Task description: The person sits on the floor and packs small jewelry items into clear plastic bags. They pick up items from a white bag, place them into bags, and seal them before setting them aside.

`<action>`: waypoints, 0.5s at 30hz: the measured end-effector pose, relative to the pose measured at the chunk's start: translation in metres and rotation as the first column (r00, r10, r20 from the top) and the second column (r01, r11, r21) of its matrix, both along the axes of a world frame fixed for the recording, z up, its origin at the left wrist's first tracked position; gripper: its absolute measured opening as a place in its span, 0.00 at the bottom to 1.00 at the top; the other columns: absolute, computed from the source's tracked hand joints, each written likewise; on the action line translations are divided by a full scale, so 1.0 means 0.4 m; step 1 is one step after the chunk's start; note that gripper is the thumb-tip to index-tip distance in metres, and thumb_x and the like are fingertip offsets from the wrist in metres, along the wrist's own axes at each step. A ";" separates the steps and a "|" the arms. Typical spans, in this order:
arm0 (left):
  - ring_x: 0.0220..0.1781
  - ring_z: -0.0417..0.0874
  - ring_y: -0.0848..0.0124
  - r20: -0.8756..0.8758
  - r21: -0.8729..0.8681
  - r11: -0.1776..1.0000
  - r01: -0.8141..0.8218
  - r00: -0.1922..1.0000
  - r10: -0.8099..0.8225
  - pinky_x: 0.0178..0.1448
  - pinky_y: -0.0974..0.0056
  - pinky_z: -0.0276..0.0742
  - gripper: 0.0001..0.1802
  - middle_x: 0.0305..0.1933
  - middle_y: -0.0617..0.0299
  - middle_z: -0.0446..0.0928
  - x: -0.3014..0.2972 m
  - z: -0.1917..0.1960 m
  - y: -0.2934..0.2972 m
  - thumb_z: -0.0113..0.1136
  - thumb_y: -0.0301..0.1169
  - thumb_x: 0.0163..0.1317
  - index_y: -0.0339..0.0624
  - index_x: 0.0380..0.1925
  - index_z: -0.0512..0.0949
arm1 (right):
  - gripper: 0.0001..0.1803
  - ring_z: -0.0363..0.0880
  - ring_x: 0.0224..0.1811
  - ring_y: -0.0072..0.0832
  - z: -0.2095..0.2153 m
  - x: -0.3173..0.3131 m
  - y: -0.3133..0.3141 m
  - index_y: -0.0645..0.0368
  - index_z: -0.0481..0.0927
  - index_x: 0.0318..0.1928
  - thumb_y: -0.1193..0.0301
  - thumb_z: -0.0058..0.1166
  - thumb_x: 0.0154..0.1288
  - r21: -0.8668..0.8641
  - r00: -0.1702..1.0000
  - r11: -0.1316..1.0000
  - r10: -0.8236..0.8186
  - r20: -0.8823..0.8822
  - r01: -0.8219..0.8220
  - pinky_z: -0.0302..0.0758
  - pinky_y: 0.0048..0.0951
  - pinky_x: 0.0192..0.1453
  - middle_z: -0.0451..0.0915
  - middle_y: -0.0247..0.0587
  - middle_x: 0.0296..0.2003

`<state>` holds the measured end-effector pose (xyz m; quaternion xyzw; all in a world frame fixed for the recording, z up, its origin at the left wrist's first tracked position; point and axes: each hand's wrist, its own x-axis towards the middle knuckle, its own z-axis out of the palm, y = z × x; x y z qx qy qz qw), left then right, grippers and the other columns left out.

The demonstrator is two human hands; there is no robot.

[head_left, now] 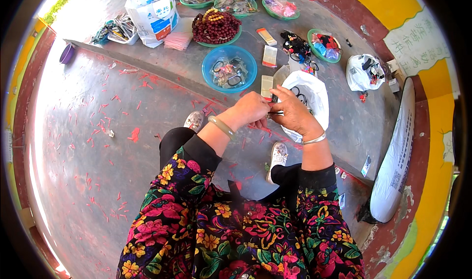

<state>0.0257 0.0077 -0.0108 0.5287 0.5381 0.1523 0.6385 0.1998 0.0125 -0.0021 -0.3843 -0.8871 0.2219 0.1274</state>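
Left hand: left hand (pixel 251 107) curled in, fingertips brought up against the other hand; whether anything is clamped there cannot be told, contact hidden by knuckles
Right hand: right hand (pixel 293 113) bent at the fingers, dark piece (pixel 274 98) apparently pinched between finger and thumb
Dark piece: located where both hands meet, at the near left edge of the bag; exact kind too small to tell
White bag: bag (pixel 322 99) stood open just beyond and under the right hand, black loops (pixel 300 96) seen inside
Box: pale box (pixel 266 84) laid flat just past the fingertips
Blue bowl: bowl (pixel 206 72) set ahead of the left hand, clear packets (pixel 229 73) held in it
Beads: dark red beads (pixel 216 26) heaped behind the bowl
Floor: red scraps (pixel 134 134) scattered at left
Handling tip: judged two-handed fine work; piece best kept steady by one pinch while adjusted by the other, fingertips kept close together, force kept light
Risk: small piece could be dropped among the scraps or into the bag; sight line best kept clear of the knuckles
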 end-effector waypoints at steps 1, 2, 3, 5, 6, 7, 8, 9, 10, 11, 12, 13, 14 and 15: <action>0.19 0.81 0.68 -0.002 0.005 1.000 -0.001 1.000 0.001 0.19 0.68 0.73 0.14 0.22 0.49 0.80 0.001 0.001 0.000 0.43 0.28 0.56 0.30 0.32 0.77 | 0.15 0.58 0.64 0.48 0.004 -0.001 -0.001 0.50 0.84 0.36 0.73 0.61 0.42 0.000 1.000 1.000 -0.009 -0.006 0.009 0.60 0.42 0.65 0.69 0.54 0.56; 0.18 0.80 0.69 0.014 0.011 1.000 -0.023 1.000 0.023 0.19 0.69 0.73 0.15 0.22 0.49 0.80 -0.001 0.004 -0.001 0.43 0.28 0.56 0.30 0.32 0.77 | 0.14 0.58 0.64 0.48 0.004 -0.001 0.000 0.51 0.84 0.35 0.73 0.61 0.42 0.008 0.999 1.000 -0.028 -0.030 0.028 0.59 0.42 0.65 0.69 0.54 0.56; 0.18 0.80 0.69 0.030 0.017 0.999 -0.045 0.999 0.045 0.19 0.69 0.72 0.15 0.22 0.49 0.80 -0.003 0.010 -0.003 0.43 0.28 0.56 0.30 0.31 0.77 | 0.14 0.59 0.64 0.49 0.003 0.000 0.001 0.51 0.84 0.35 0.73 0.61 0.42 0.016 0.997 0.999 -0.047 -0.054 0.048 0.59 0.42 0.65 0.70 0.54 0.55; 0.16 0.79 0.70 0.049 0.029 0.997 -0.074 0.996 0.072 0.18 0.69 0.72 0.15 0.21 0.50 0.80 -0.005 0.015 -0.004 0.43 0.29 0.56 0.30 0.31 0.77 | 0.14 0.58 0.64 0.49 0.002 -0.001 0.002 0.52 0.84 0.35 0.73 0.61 0.42 0.011 0.995 0.998 -0.062 -0.082 0.063 0.59 0.42 0.65 0.70 0.54 0.55; 0.16 0.78 0.70 0.052 0.035 0.996 -0.080 0.996 0.078 0.18 0.69 0.71 0.15 0.21 0.50 0.80 -0.005 0.015 -0.004 0.42 0.29 0.56 0.30 0.30 0.77 | 0.14 0.58 0.64 0.49 0.001 -0.002 0.002 0.52 0.84 0.35 0.73 0.61 0.42 0.000 0.994 0.998 -0.060 -0.086 0.061 0.59 0.42 0.65 0.70 0.54 0.55; 0.15 0.78 0.70 0.054 0.042 0.995 -0.086 0.995 0.084 0.18 0.69 0.71 0.15 0.21 0.50 0.80 -0.006 0.015 -0.005 0.42 0.29 0.56 0.30 0.30 0.77 | 0.14 0.58 0.64 0.50 0.001 -0.004 0.002 0.52 0.84 0.35 0.73 0.61 0.42 -0.012 0.994 0.998 -0.058 -0.090 0.057 0.59 0.42 0.65 0.70 0.54 0.55; 0.15 0.77 0.71 0.046 0.045 0.996 -0.080 0.996 0.078 0.18 0.69 0.71 0.15 0.21 0.50 0.79 -0.006 0.015 -0.005 0.43 0.29 0.56 0.30 0.30 0.77 | 0.14 0.58 0.64 0.50 0.001 -0.005 0.002 0.52 0.84 0.35 0.73 0.61 0.42 -0.024 0.996 0.999 -0.047 -0.081 0.045 0.59 0.42 0.65 0.70 0.54 0.55; 0.15 0.77 0.71 0.039 0.047 0.996 -0.074 0.997 0.072 0.18 0.69 0.71 0.15 0.20 0.51 0.79 -0.006 0.013 -0.004 0.43 0.29 0.56 0.30 0.30 0.77 | 0.15 0.58 0.64 0.50 0.001 -0.006 0.003 0.52 0.84 0.35 0.73 0.61 0.42 -0.037 0.997 0.999 -0.036 -0.072 0.033 0.59 0.42 0.65 0.70 0.54 0.56; 0.15 0.77 0.71 0.032 0.050 0.996 -0.068 0.997 0.067 0.17 0.69 0.70 0.15 0.20 0.51 0.79 -0.006 0.012 -0.004 0.43 0.29 0.56 0.31 0.30 0.77 | 0.15 0.58 0.65 0.51 0.000 -0.007 0.003 0.52 0.84 0.36 0.73 0.62 0.42 -0.050 0.998 0.999 -0.025 -0.063 0.022 0.59 0.42 0.65 0.70 0.54 0.56; 0.14 0.77 0.71 0.036 0.049 0.996 -0.071 0.997 0.069 0.17 0.69 0.70 0.14 0.20 0.51 0.79 -0.006 0.013 -0.005 0.43 0.29 0.56 0.31 0.29 0.78 | 0.15 0.58 0.64 0.51 0.001 -0.007 0.001 0.52 0.84 0.36 0.72 0.62 0.42 -0.061 0.998 0.998 -0.025 -0.050 0.022 0.59 0.42 0.65 0.70 0.54 0.56; 0.14 0.77 0.71 0.040 0.048 0.996 -0.074 0.997 0.072 0.17 0.69 0.70 0.14 0.20 0.51 0.79 -0.007 0.016 -0.007 0.44 0.30 0.56 0.31 0.28 0.78 | 0.15 0.58 0.64 0.51 0.005 -0.008 -0.002 0.52 0.84 0.36 0.72 0.62 0.43 -0.072 0.999 0.997 -0.025 -0.037 0.022 0.59 0.42 0.65 0.70 0.54 0.56; 0.14 0.77 0.71 0.044 0.049 0.996 -0.076 0.996 0.074 0.17 0.69 0.70 0.14 0.20 0.51 0.79 -0.007 0.018 -0.008 0.44 0.30 0.56 0.32 0.28 0.78 | 0.14 0.58 0.64 0.51 0.008 -0.008 -0.003 0.53 0.84 0.36 0.71 0.62 0.43 -0.083 0.999 0.996 -0.025 -0.023 0.023 0.59 0.42 0.65 0.70 0.54 0.56; 0.14 0.76 0.71 0.029 0.046 0.997 -0.065 0.998 0.064 0.17 0.69 0.70 0.14 0.20 0.52 0.79 -0.006 0.018 -0.006 0.45 0.31 0.56 0.32 0.27 0.78 | 0.14 0.58 0.64 0.51 0.005 -0.007 -0.003 0.53 0.84 0.36 0.71 0.62 0.44 -0.082 1.000 0.996 -0.018 -0.017 0.017 0.59 0.42 0.65 0.70 0.53 0.56; 0.15 0.76 0.71 0.014 0.043 0.998 -0.055 0.998 0.054 0.18 0.69 0.70 0.15 0.19 0.52 0.79 -0.004 0.017 -0.003 0.46 0.32 0.56 0.32 0.26 0.78 | 0.14 0.58 0.64 0.51 -0.004 -0.005 -0.001 0.53 0.84 0.37 0.70 0.63 0.44 -0.082 1.000 0.997 -0.011 -0.011 0.010 0.59 0.41 0.65 0.70 0.53 0.56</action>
